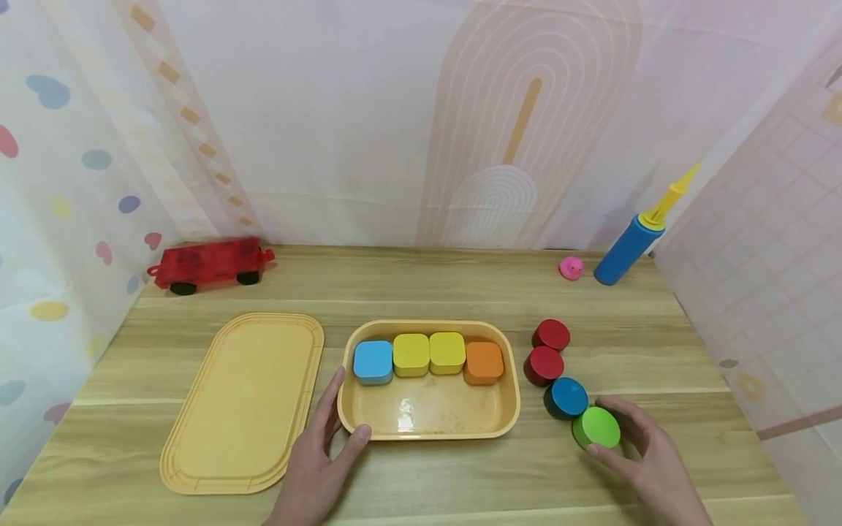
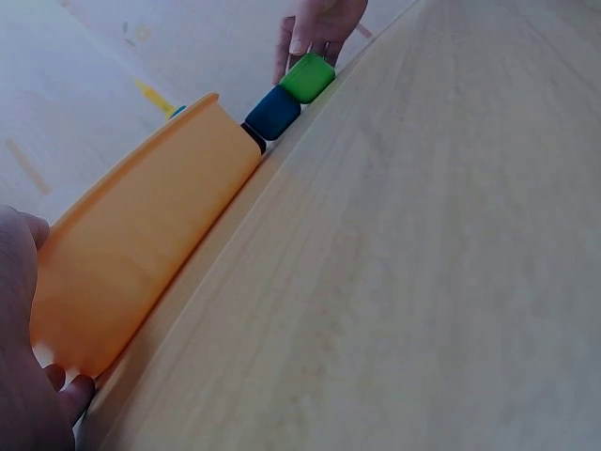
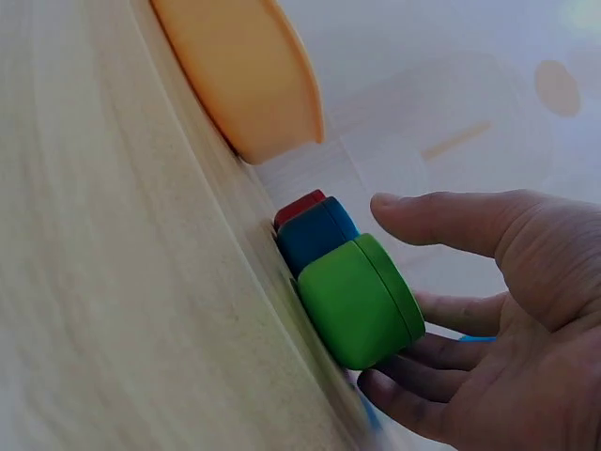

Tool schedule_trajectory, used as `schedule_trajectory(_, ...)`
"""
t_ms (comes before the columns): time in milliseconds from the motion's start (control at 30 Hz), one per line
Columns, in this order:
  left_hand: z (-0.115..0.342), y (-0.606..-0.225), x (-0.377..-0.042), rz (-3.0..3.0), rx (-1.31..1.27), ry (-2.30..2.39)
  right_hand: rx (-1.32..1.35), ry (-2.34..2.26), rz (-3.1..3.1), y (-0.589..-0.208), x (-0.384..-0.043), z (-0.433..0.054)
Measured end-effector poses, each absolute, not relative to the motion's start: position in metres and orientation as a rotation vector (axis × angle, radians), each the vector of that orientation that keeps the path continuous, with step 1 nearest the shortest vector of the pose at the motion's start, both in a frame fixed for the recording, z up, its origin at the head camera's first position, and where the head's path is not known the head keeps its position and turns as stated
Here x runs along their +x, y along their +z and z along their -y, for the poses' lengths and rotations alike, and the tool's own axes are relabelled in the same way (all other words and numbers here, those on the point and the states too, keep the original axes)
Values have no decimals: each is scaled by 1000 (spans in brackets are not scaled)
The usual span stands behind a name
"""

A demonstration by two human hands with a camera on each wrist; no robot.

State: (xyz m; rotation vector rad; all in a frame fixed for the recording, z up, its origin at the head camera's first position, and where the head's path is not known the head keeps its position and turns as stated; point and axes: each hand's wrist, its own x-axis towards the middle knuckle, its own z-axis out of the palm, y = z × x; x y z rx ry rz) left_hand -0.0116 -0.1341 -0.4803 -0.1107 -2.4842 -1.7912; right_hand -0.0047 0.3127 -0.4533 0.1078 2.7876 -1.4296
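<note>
A green round block (image 1: 596,428), with a seam near its top, stands on the table at right. My right hand (image 1: 647,446) is around it with thumb and fingers spread; in the right wrist view the thumb is apart from the block and the fingertips are close beside it. Behind the green block stand a blue round block (image 1: 566,398) and two dark red ones (image 1: 544,366). My left hand (image 1: 319,453) rests at the left end of an orange-yellow tub (image 1: 421,420), thumb at the front corner. In the tub are a light blue square block (image 1: 373,361), two yellow ones (image 1: 411,355) and an orange one (image 1: 483,362).
A flat yellow lid (image 1: 240,402) lies left of the tub. Toward the back wall are a red toy wagon (image 1: 210,264) at left, plus a pink toy duck (image 1: 571,268) and a blue-and-yellow hand pump (image 1: 634,245) at right. Patterned cloth walls border the table.
</note>
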Motion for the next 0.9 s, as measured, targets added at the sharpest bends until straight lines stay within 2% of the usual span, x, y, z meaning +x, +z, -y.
schedule_trajectory(267,133,-480,-11,2484,-103,-1806,204,-1478,-2771,-457,-2,-316)
schedule_trajectory(900,133,-479,-12,2494,-94,-1794,238,-1266,-2806,-456,-2,-321)
